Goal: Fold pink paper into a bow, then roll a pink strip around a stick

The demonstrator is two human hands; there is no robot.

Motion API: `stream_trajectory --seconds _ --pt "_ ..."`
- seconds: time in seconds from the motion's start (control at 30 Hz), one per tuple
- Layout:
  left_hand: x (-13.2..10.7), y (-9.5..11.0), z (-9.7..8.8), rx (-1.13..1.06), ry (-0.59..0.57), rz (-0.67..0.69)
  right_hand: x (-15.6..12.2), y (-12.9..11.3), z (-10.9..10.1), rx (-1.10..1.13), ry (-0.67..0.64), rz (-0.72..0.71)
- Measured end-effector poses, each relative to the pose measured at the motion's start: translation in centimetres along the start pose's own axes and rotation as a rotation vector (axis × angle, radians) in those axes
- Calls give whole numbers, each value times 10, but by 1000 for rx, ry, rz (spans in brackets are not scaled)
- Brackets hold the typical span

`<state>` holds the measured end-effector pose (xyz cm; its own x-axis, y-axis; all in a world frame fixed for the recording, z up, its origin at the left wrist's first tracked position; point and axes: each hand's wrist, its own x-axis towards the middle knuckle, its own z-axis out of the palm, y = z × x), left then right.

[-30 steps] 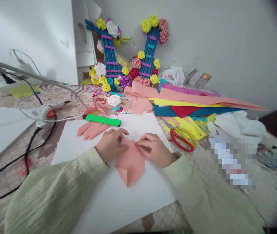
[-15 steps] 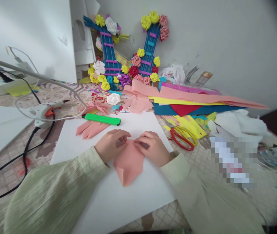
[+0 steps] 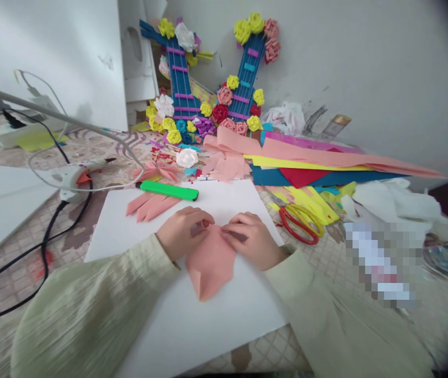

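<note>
A folded piece of pink paper (image 3: 211, 262) lies on a white sheet (image 3: 184, 310) in front of me, its point toward me. My left hand (image 3: 182, 231) pinches its top left edge with curled fingers. My right hand (image 3: 253, 239) presses and pinches the top right edge, and the fingertips of both hands nearly meet at the middle. Both sleeves are pale green.
Folded pink strips (image 3: 148, 206) and a green marker (image 3: 167, 190) lie at the sheet's far edge. Red-and-yellow scissors (image 3: 300, 223) lie to the right. A glue gun (image 3: 72, 177) with black cable is at left. Coloured paper sheets (image 3: 306, 163) and flower-decorated blue boards (image 3: 211, 89) stand behind.
The pink paper's near point has drawn a little closer to my hands. My fingers have shifted slightly along its top edge.
</note>
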<state>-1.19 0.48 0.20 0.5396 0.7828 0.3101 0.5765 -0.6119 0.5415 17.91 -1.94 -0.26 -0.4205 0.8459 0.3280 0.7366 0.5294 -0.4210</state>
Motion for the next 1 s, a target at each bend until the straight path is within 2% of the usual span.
stream_trajectory --seconds 0.17,0.43,0.57,1.0 --pt "-1 -1 0 -23 -5 74 0 -2 -1 21 5 -5" --pt "-1 -2 0 22 -46 152 1 -6 -3 -15 -67 -52" --pt "-2 -1 -1 50 -91 154 1 -3 -1 -1 -56 -51" --pt "-3 2 -3 31 -127 169 1 -1 0 11 -41 -61"
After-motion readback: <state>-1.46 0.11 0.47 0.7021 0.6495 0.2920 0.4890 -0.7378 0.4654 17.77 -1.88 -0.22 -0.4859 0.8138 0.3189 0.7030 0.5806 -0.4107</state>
